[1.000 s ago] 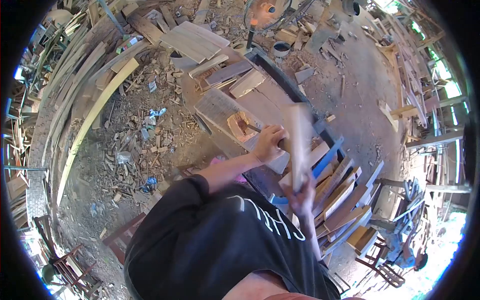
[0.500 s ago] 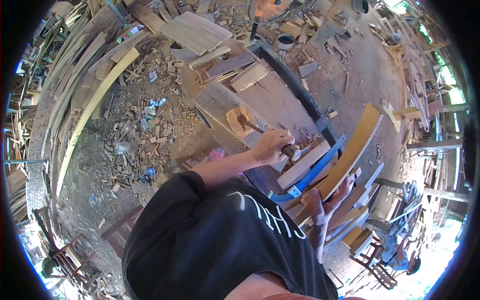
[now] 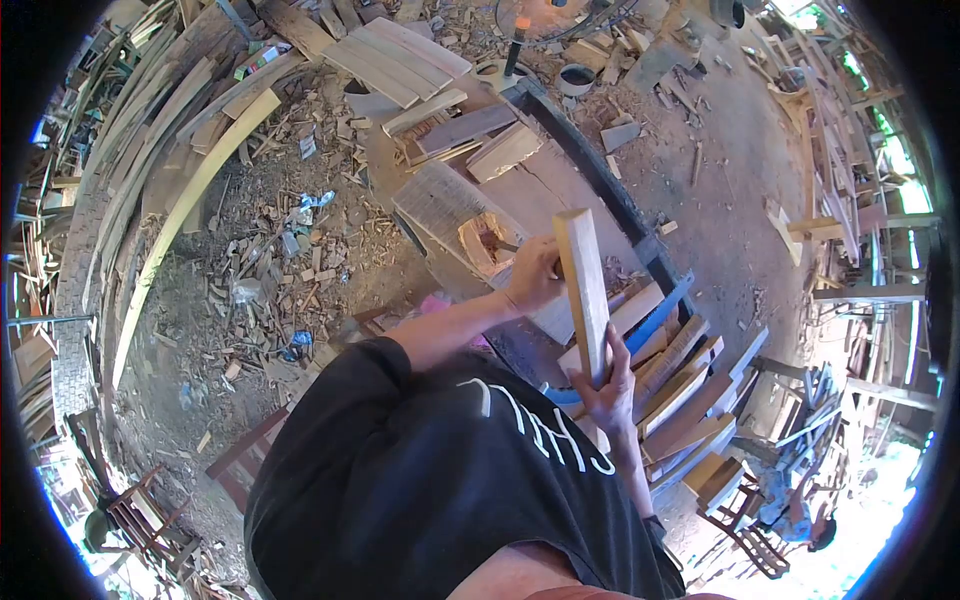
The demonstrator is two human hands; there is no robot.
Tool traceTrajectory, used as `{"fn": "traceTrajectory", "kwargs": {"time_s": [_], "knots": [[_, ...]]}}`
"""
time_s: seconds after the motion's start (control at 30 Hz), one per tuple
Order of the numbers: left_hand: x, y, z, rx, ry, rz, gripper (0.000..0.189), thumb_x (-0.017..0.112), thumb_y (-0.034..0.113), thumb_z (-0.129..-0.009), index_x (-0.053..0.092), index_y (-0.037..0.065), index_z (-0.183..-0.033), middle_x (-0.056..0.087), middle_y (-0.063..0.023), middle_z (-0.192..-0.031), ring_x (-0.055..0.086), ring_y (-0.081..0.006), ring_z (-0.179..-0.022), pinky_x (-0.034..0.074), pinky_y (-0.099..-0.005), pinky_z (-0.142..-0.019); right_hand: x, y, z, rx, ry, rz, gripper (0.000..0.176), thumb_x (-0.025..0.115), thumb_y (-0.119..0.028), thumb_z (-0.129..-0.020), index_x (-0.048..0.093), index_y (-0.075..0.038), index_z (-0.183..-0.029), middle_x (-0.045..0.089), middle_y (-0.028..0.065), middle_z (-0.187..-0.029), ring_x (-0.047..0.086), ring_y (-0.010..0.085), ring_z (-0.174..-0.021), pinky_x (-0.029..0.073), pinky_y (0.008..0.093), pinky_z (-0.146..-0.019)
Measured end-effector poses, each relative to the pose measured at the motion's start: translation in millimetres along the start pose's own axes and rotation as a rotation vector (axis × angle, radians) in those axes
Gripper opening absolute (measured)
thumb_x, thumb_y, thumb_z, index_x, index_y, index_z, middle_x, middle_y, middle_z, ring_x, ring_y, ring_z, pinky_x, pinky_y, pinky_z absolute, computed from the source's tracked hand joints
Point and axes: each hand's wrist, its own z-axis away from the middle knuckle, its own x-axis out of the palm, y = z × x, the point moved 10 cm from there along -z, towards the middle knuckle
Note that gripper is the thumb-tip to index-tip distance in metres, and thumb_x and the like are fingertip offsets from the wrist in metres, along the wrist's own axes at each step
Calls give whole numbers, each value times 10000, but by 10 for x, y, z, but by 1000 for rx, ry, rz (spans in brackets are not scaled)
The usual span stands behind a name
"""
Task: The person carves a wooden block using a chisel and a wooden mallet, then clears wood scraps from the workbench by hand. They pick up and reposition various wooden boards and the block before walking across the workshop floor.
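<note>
My left hand (image 3: 535,275) is closed around a chisel, whose dark blade (image 3: 508,245) shows beyond my fingers at a rough, freshly cut hollow (image 3: 484,243) in a wooden board (image 3: 440,200). The chisel's handle is hidden behind a length of wood. That thick wooden billet (image 3: 585,290) is gripped near its lower end by my right hand (image 3: 608,388), with fingers wrapped along its side. It stands nearly upright in view and overlaps the edge of my left hand. The board lies on a low wooden workbench (image 3: 580,200).
Wood offcuts (image 3: 505,150) lie on the bench's far end. A blue handsaw (image 3: 660,305) and several wood pieces (image 3: 680,370) are at the right. Chips and scraps (image 3: 290,260) litter the ground at left, beside a long pale plank (image 3: 190,210). Another person (image 3: 800,510) is at lower right.
The wooden billet has swung left from the right side, turning more upright, and now overlaps my left hand. The chisel stays at the hollow in my left hand.
</note>
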Motion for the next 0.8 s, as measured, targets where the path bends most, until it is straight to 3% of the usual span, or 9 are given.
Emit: {"fn": "traceTrajectory", "kwargs": {"time_s": [0.07,0.13,0.23,0.33,0.4,0.43,0.47,0.5,0.8], "knots": [[-53,-3,-68,48,30,-3,220,736,173,-757,524,113,-762,561,-67,-714,585,-310,-681,415,-418,-611,168,-5,-99,284,-233,10,772,775,-88,-760,355,-26,-1405,535,186,-1151,606,242,-928,503,341,-746],[-92,23,-57,-42,27,24,228,739,172,-752,520,106,-760,554,-78,-692,575,-324,-645,409,-416,-573,-214,-413,-171,-204,131,-105,720,745,-48,-738,379,-53,-1358,525,123,-1164,536,175,-970,459,321,-806],[-123,70,-81,-34,41,22,223,736,155,-739,520,103,-760,546,-86,-676,569,-332,-629,409,-416,-555,-387,-271,-137,-243,95,-318,712,701,12,-733,363,-58,-1356,504,86,-1042,501,145,-874,439,303,-730],[-109,28,-95,-28,40,-6,218,734,143,-698,529,105,-762,561,-85,-687,578,-344,-646,425,-425,-569,183,-187,420,-807,129,755,797,810,-124,-713,371,-29,-1372,570,191,-1138,585,280,-1058,476,419,-892],[-66,-11,-59,-14,34,-26,219,733,142,-675,536,107,-763,570,-85,-693,584,-350,-657,434,-432,-576,340,503,3,304,-124,-106,855,809,-135,-721,331,-31,-1422,579,185,-1171,595,292,-1058,474,430,-904],[115,-44,-58,-4,-142,-38,216,730,141,-665,548,108,-778,593,-82,-726,602,-345,-701,456,-433,-619,285,404,-46,279,-114,-178,882,783,-106,-748,274,-45,-1465,568,193,-1202,584,293,-1073,475,429,-904],[317,-71,31,-2,-329,-42,217,727,140,-656,560,110,-792,615,-80,-758,621,-340,-746,479,-435,-663,207,348,-102,241,-80,-166,869,706,-24,-757,232,-75,-1483,591,91,-1035,546,143,-817,448,283,-717],[497,-173,132,-23,-482,-108,207,717,152,-660,571,132,-804,617,-65,-772,623,-329,-751,467,-454,-676,157,278,-125,253,-38,-275,893,717,-33,-762,199,-69,-1488,586,128,-1086,572,182,-899,471,328,-777],[339,201,39,257,-282,-147,304,727,124,-640,565,166,-893,565,-10,-762,605,-246,-751,412,-397,-667,-107,237,-154,201,75,-376,902,715,-56,-785,164,-73,-1498,573,157,-1162,583,210,-993,466,362,-867]]}}
